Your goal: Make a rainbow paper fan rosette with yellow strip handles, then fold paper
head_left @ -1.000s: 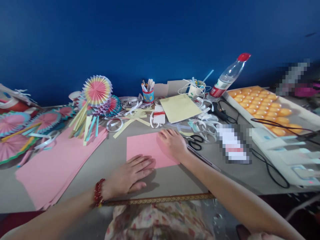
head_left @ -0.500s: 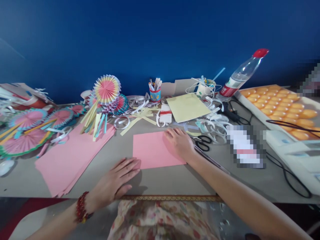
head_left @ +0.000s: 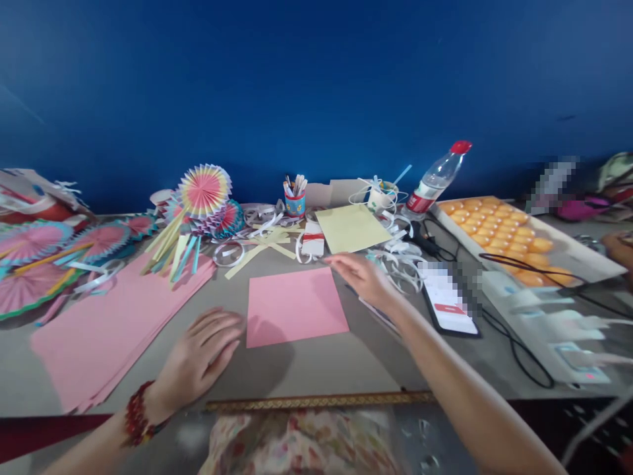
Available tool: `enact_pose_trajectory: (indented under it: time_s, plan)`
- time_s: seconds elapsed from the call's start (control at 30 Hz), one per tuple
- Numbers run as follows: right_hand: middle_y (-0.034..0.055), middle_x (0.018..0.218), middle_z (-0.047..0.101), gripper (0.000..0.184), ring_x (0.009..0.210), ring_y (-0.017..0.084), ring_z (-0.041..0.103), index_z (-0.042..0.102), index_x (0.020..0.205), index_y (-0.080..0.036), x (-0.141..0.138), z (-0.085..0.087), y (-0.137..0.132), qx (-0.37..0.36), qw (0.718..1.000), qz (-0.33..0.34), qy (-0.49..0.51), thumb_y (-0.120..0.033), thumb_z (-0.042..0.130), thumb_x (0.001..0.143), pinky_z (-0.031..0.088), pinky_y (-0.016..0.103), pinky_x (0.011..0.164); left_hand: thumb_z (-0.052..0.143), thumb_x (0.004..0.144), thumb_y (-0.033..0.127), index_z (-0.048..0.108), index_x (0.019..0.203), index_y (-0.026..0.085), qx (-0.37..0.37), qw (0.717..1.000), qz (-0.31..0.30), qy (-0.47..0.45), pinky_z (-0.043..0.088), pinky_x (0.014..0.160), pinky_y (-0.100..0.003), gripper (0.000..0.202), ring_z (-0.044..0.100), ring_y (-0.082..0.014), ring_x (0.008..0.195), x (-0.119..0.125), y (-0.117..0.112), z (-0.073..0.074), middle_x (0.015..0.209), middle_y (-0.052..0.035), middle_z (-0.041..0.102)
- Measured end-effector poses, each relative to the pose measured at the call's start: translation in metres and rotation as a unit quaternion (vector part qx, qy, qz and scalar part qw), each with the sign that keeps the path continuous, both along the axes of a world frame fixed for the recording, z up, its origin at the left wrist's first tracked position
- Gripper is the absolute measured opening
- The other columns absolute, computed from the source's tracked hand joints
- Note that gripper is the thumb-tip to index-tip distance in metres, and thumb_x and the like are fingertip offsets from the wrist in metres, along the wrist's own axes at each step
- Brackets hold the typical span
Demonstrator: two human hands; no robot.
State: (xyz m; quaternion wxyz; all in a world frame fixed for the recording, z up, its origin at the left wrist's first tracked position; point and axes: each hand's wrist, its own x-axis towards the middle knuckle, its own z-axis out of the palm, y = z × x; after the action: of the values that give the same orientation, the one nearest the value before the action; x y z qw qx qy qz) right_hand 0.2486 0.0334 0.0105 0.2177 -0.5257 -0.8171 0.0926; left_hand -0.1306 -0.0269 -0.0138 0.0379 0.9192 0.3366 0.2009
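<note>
A folded pink paper sheet point(head_left: 294, 305) lies flat on the grey table in front of me. My left hand point(head_left: 198, 353) rests on the table just left of the sheet, fingers stretched out and apart, holding nothing. My right hand point(head_left: 363, 278) hovers beyond the sheet's far right corner, fingers extended, empty, above paper strips and a pair of black scissors that it mostly hides. A red bead bracelet sits on my left wrist.
A stack of pink sheets point(head_left: 109, 323) lies at left, with folded paper fans point(head_left: 202, 191) behind it. A yellow sheet point(head_left: 351, 227), a pen cup point(head_left: 295, 198), curled paper strips point(head_left: 400, 260), a water bottle point(head_left: 435, 178), a phone point(head_left: 448, 300), cables and an orange tray point(head_left: 499, 221) fill the right.
My right hand has lifted off the pink sheet and moved right and away. My left hand has slid left off the sheet's near corner onto the bare table.
</note>
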Motion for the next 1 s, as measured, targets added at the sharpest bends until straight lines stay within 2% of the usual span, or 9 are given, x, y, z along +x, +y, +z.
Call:
enact_pose_trajectory:
  time_s: [0.07,0.13,0.27,0.37,0.5,0.67,0.77,0.83,1.0]
  plan:
    - [0.0066,0.112,0.071,0.028,0.098,0.019,0.066,0.064,0.112,-0.021,0.022,0.018,-0.013,0.03,0.993,-0.05,0.098,-0.031,0.041,0.101,0.05,0.029,0.085,0.049,0.094,0.021,0.055,0.13,0.023,-0.002,0.999,-0.025,0.02,0.038,0.114,-0.044,0.036,0.055,-0.0211,0.126,0.019,0.009,0.005,0.134,-0.0071,0.062]
    - [0.0058,0.103,0.072,0.021,0.091,0.02,0.067,0.066,0.103,-0.023,0.04,0.024,-0.033,0.048,0.99,-0.095,0.097,-0.034,0.048,0.097,0.051,0.03,0.081,0.046,0.097,0.025,0.046,0.141,0.022,-0.005,0.997,-0.054,0.058,0.031,0.118,-0.047,0.044,0.046,-0.0228,0.135,0.042,0.019,0.006,0.145,-0.0092,0.052]
    - [0.0067,0.095,0.071,0.02,0.084,0.022,0.068,0.065,0.1,-0.023,0.053,-0.005,-0.078,0.021,0.99,-0.136,0.01,-0.037,0.051,0.095,0.053,0.031,0.07,0.045,0.099,0.034,0.037,0.149,0.022,0.0,0.988,-0.103,0.113,0.025,0.119,-0.049,0.052,0.028,-0.0261,0.146,0.082,0.039,-0.002,0.158,-0.0104,0.033]
    - [0.0099,0.104,0.069,0.021,0.096,0.026,0.067,0.063,0.107,-0.022,0.049,-0.032,-0.097,0.04,0.984,-0.158,-0.07,-0.033,0.049,0.096,0.053,0.036,0.079,0.044,0.098,0.048,0.033,0.151,0.023,-0.009,0.985,-0.123,0.12,0.022,0.119,-0.05,0.06,0.024,-0.0273,0.148,0.099,0.053,-0.015,0.16,-0.0116,0.027]
    - [0.012,0.103,0.067,0.021,0.096,0.027,0.064,0.063,0.101,-0.019,0.043,-0.045,-0.102,0.053,0.979,-0.161,-0.113,-0.027,0.044,0.097,0.052,0.039,0.081,0.041,0.095,0.06,0.03,0.153,0.022,-0.037,0.984,-0.123,0.127,0.018,0.12,-0.049,0.069,0.023,-0.0277,0.148,0.097,0.062,-0.026,0.16,-0.0123,0.027]
    - [0.0109,0.104,0.066,0.021,0.094,0.026,0.064,0.062,0.104,-0.018,0.044,-0.051,-0.1,0.087,0.98,-0.148,-0.098,-0.025,0.044,0.097,0.052,0.037,0.08,0.045,0.096,0.055,0.035,0.15,0.026,-0.064,0.986,-0.119,0.101,0.02,0.121,-0.046,0.063,0.032,-0.0264,0.144,0.082,0.063,-0.019,0.157,-0.0091,0.035]
    - [0.012,0.107,0.066,0.025,0.095,0.027,0.063,0.061,0.112,-0.016,0.043,-0.056,-0.101,0.117,0.975,-0.148,-0.116,-0.025,0.042,0.098,0.052,0.039,0.082,0.041,0.098,0.05,0.033,0.152,0.022,-0.064,0.994,-0.051,0.076,0.022,0.12,-0.047,0.061,0.034,-0.0263,0.143,0.087,0.067,-0.017,0.156,-0.0099,0.037]
    - [0.012,0.106,0.066,0.026,0.094,0.027,0.063,0.062,0.11,-0.016,0.041,-0.058,-0.103,0.125,0.973,-0.147,-0.126,-0.025,0.041,0.099,0.051,0.039,0.081,0.039,0.097,0.055,0.03,0.152,0.017,-0.05,0.996,0.003,0.073,0.022,0.12,-0.049,0.068,0.031,-0.0281,0.145,0.096,0.071,-0.021,0.156,-0.0135,0.036]
    - [0.0115,0.107,0.065,0.027,0.095,0.026,0.062,0.064,0.11,-0.017,0.038,-0.059,-0.109,0.127,0.972,-0.146,-0.135,-0.026,0.04,0.1,0.051,0.038,0.083,0.036,0.093,0.068,0.036,0.149,0.013,-0.007,0.997,0.017,0.08,0.02,0.12,-0.05,0.078,0.032,-0.029,0.144,0.11,0.074,-0.038,0.155,-0.0164,0.037]
